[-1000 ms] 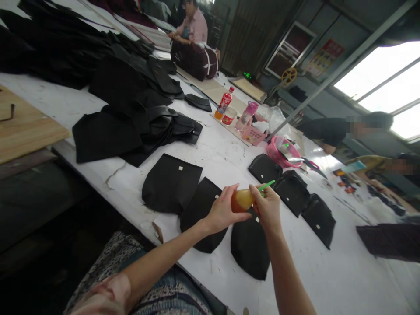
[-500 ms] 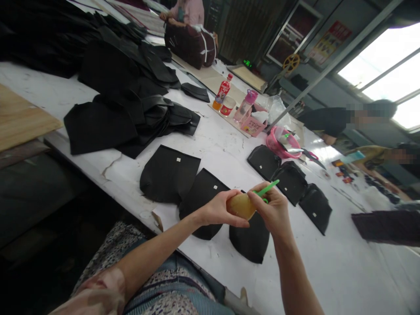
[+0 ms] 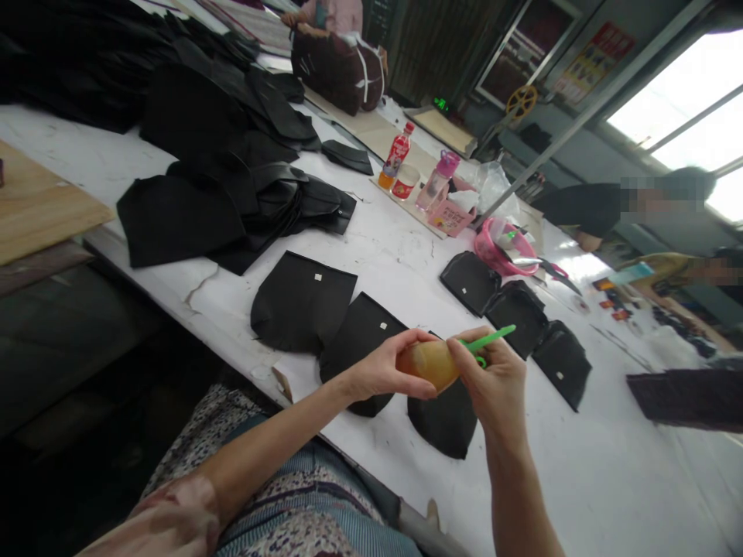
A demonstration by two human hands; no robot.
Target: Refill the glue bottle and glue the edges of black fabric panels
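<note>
Centrally, the left hand (image 3: pixel 383 370) cups a smooth, rounded yellow-brown object (image 3: pixel 428 363) above the table (image 3: pixel 395 255) at its near edge, over flat black fabric pieces (image 3: pixel 360 340). The right hand (image 3: pixel 494 381) pinches a slim green plastic handle (image 3: pixel 491 339) against it.

This is a garment or bag-making workshop. A long white counter (image 3: pixel 400 259) runs the length of the room, with cut black fabric pieces (image 3: pixel 302 298) laid out flat in rows, each bearing a small white tag, and a large heap of black fabric (image 3: pixel 220 131) piled behind them. Other workers (image 3: pixel 580 209) sit along the counter's far side, and another person (image 3: pixel 333 11) sits at its end behind a tied bundle (image 3: pixel 340 73). Printed notices (image 3: pixel 592 62) hang on the wall beside wide factory windows (image 3: pixel 679 108).
</note>
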